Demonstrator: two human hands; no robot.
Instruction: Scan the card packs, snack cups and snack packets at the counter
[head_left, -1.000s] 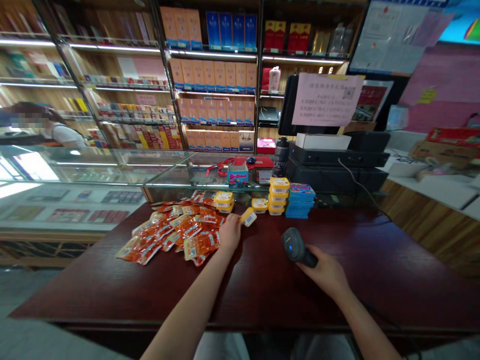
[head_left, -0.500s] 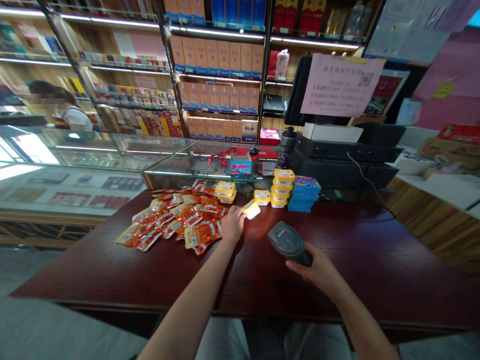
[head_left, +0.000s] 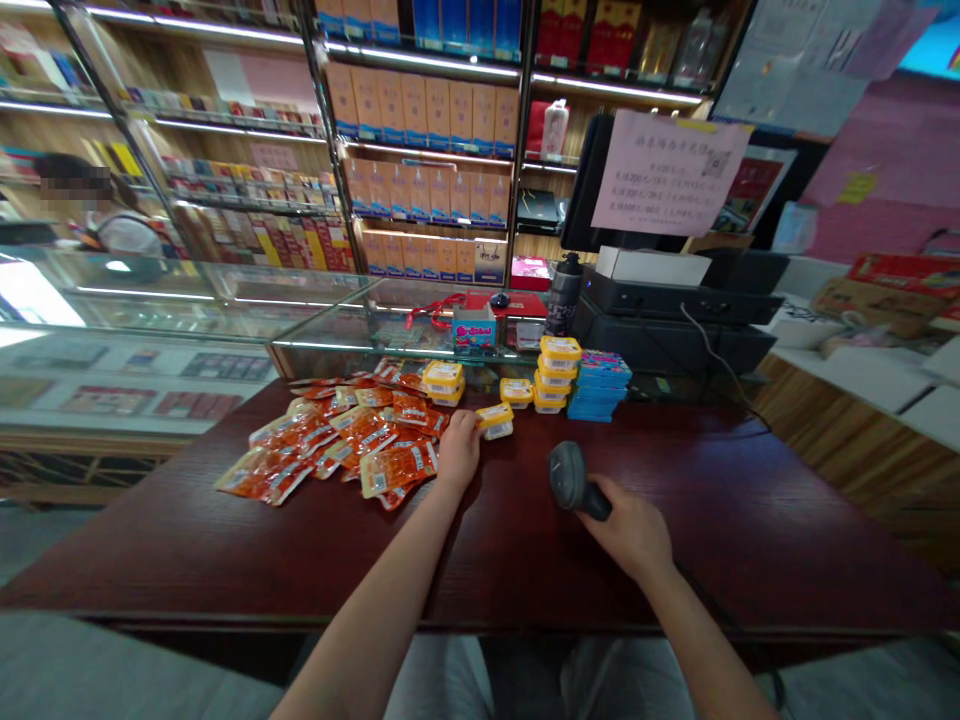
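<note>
My left hand (head_left: 459, 448) pinches a small yellow-lidded snack cup (head_left: 496, 419) just above the dark red table (head_left: 750, 520), beside a heap of several orange snack packets (head_left: 337, 445). My right hand (head_left: 634, 530) grips a black handheld barcode scanner (head_left: 570, 478), its head turned toward the cup. Behind the cup lie more yellow cups: a pair (head_left: 442, 380), a single one (head_left: 517, 391) and a short stack (head_left: 557, 372).
A stack of blue packs (head_left: 600, 385) stands next to the yellow cups. A glass counter (head_left: 337, 330) runs behind the table, with a black bottle (head_left: 562, 290) and a register with monitor (head_left: 667, 300). Shelves of boxes fill the back wall. Another person (head_left: 112, 225) stands far left.
The scanner's light on the cup has gone out. My left hand has lowered the cup toward the table, and my right hand has turned the scanner head more upright.
</note>
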